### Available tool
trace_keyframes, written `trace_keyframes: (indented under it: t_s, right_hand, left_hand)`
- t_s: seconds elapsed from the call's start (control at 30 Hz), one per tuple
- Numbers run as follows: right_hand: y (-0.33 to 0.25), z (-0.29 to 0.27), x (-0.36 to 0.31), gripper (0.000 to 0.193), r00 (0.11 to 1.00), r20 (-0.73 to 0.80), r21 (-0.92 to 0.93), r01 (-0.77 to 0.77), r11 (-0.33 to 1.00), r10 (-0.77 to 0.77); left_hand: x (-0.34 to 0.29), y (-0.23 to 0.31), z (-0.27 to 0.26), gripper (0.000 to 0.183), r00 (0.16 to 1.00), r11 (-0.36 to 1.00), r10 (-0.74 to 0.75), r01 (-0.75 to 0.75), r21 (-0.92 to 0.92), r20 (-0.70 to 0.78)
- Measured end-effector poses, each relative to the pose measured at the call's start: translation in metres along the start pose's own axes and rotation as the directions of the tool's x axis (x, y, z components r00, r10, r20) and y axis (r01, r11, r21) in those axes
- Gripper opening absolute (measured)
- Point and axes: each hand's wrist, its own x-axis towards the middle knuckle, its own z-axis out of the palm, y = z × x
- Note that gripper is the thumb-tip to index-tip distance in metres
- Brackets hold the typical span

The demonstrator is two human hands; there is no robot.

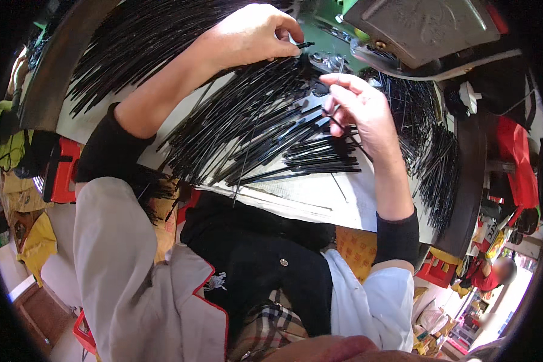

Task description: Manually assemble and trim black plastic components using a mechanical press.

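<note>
Many thin black rods (220, 123) lie in bundles over a pale work surface (350, 202). My left hand (244, 37) reaches to the far side, above the rods, its thumb and forefinger pinched on a short black piece (307, 44). That piece sits close to a small metal fixture (329, 61) on a green machine base. My right hand (368, 114) is to the right of the fixture, with its fingers curled round a thin black rod (357, 145) that slants under the palm. Part of this rod is hidden by the fingers.
A metal machine head (419, 30) with a curved arm overhangs the far right. More black rods (437, 175) heap at the right, beside the dark table rim (467, 199). Red crates (66, 172) stand at the left. A person in red (484, 276) is farther off, right.
</note>
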Motion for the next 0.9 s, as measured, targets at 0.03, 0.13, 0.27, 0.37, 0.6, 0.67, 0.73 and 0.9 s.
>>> trace_keyframes:
  t_s: [0.03, 0.13, 0.27, 0.37, 0.6, 0.67, 0.73, 0.9]
  right_hand:
    - [-0.002, 0.005, 0.001, 0.028, 1.0, 0.0, -0.04, -0.007, 0.999, 0.007]
    - [0.0, 0.008, 0.002, 0.027, 1.0, 0.018, -0.07, -0.015, 0.997, 0.016]
    - [0.005, 0.005, 0.003, 0.028, 1.0, 0.027, -0.078, -0.005, 0.997, 0.007]
    - [0.003, 0.006, 0.004, 0.029, 1.0, 0.015, -0.074, 0.004, 0.997, -0.002]
    - [0.004, 0.007, 0.005, 0.029, 1.0, -0.025, -0.086, 0.007, 0.996, -0.01]
    - [0.004, 0.005, 0.004, 0.029, 0.999, -0.031, -0.07, 0.013, 0.997, -0.015]
    - [0.004, 0.004, 0.004, 0.029, 0.999, -0.034, -0.052, 0.019, 0.998, -0.021]
    - [0.002, 0.003, 0.002, 0.032, 0.996, -0.076, -0.065, 0.03, 0.997, -0.035]
  left_hand:
    - [0.0, 0.0, 0.002, 0.028, 1.0, 0.998, 0.013, -0.012, 0.058, -0.021]
    - [0.004, -0.006, 0.004, 0.029, 0.994, 0.964, 0.075, -0.052, 0.261, -0.079]
    - [0.01, -0.019, 0.007, 0.031, 0.994, 0.986, 0.077, -0.065, 0.155, -0.074]
    - [0.01, -0.011, 0.004, 0.031, 1.0, 0.988, 0.016, -0.012, -0.151, 0.02]
    - [0.006, 0.007, 0.015, 0.031, 0.987, 0.899, 0.016, 0.057, -0.434, 0.163]
    - [0.008, 0.007, 0.019, 0.033, 0.984, 0.884, 0.019, 0.065, -0.462, 0.175]
    - [0.009, 0.008, 0.02, 0.033, 0.987, 0.885, 0.022, 0.056, -0.462, 0.16]
    - [0.013, 0.008, 0.024, 0.035, 0.995, 0.875, 0.008, 0.042, -0.482, 0.102]
